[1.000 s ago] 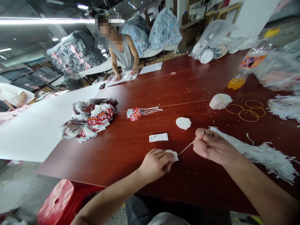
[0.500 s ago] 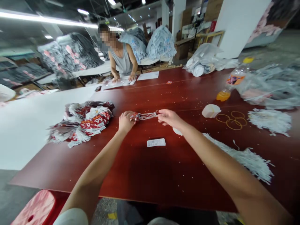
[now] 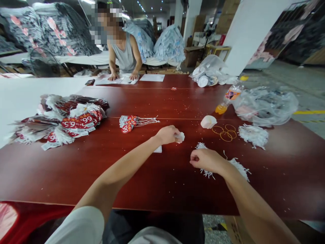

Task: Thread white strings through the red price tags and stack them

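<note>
Blank white tag and string bundle, one in each hand, on red worktop.

Left hand [image 3: 167, 134]: grip closed on a white paper tag [image 3: 180, 137], mid-worktop. Right hand [image 3: 207, 160]: fingers curled and pinched at the near-left end of the white string bundle [image 3: 238, 165], which runs away rightward. Tag lies left and slightly farther from the right hand, well apart. Finished red tags [image 3: 128, 122] lie farther left.

2 hands [image 3: 167, 134], 3 rubber bands [image 3: 225, 132], 1 bottle [image 3: 227, 99], 2 string bundles [image 3: 253, 135].
</note>
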`<control>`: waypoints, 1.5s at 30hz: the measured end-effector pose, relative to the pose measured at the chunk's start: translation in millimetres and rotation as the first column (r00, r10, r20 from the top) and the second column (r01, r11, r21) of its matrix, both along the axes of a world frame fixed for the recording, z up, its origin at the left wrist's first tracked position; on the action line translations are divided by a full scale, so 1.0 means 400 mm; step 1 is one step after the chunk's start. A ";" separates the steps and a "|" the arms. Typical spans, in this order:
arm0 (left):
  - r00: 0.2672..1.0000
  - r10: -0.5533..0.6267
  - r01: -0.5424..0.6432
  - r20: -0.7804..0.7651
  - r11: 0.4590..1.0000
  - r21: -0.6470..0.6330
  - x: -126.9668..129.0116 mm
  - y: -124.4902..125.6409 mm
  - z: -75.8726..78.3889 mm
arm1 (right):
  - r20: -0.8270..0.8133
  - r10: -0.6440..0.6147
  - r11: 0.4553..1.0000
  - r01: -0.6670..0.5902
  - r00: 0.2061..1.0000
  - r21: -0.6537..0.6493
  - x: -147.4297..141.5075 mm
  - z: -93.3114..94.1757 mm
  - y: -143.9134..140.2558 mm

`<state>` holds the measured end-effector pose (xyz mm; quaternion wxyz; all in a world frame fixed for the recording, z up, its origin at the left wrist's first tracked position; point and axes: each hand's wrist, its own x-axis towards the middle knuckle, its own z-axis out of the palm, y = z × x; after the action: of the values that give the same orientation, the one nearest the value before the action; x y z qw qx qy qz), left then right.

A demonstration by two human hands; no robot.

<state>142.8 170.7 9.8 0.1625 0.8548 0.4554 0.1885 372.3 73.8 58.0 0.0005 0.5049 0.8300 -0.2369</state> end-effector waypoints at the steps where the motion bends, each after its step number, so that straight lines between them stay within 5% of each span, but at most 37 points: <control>1: 1.000 -0.018 0.018 -0.003 1.000 0.006 0.002 -0.001 0.000 | -0.098 0.033 0.999 -0.031 0.995 0.018 -0.017 0.022 -0.014; 4: 0.998 -0.016 0.022 -0.054 0.993 0.118 0.020 -0.020 0.004 | -0.370 0.119 0.985 -0.157 0.921 -0.073 -0.077 0.052 -0.049; 9: 0.989 0.126 -0.090 -0.083 0.934 0.346 0.043 -0.086 0.023 | -0.562 0.024 0.968 -0.159 0.827 -0.193 -0.135 -0.024 -0.056; 14: 0.924 0.267 -0.310 0.274 0.942 0.131 -0.037 -0.229 0.038 | -0.678 -0.006 0.997 0.057 0.735 0.054 -0.117 -0.065 -0.042; 19: 0.865 0.256 -0.286 0.432 0.958 0.005 -0.080 -0.338 0.015 | -0.616 0.051 0.962 0.127 0.786 0.242 -0.144 -0.076 -0.042; 23: 0.891 0.163 -0.216 0.424 0.973 0.081 -0.081 -0.349 -0.010 | -0.615 0.052 0.945 0.161 0.787 0.286 -0.169 -0.088 -0.050; 30: 0.886 0.184 -0.251 0.426 0.962 0.108 -0.091 -0.349 -0.019 | -0.621 0.025 0.958 0.159 0.783 0.239 -0.172 -0.095 -0.054; 36: 0.895 0.037 -0.127 0.445 0.977 0.173 -0.100 -0.342 -0.020 | -0.620 -0.150 0.978 0.207 0.770 0.020 -0.158 -0.099 -0.037; 40: 0.960 -0.024 -0.053 0.279 0.962 0.266 -0.099 -0.364 -0.012 | -0.638 -0.137 0.975 -0.010 0.758 -0.222 -0.127 -0.094 -0.007; 45: 0.998 -0.035 0.044 -0.051 0.981 0.188 -0.138 -0.379 0.028 | -0.568 -0.171 0.981 0.087 0.805 -0.171 -0.116 -0.104 -0.002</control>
<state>87.5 19.2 20.8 0.0732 0.8794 0.4223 0.2072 325.9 73.0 16.4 -0.2339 0.4627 0.7361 -0.4351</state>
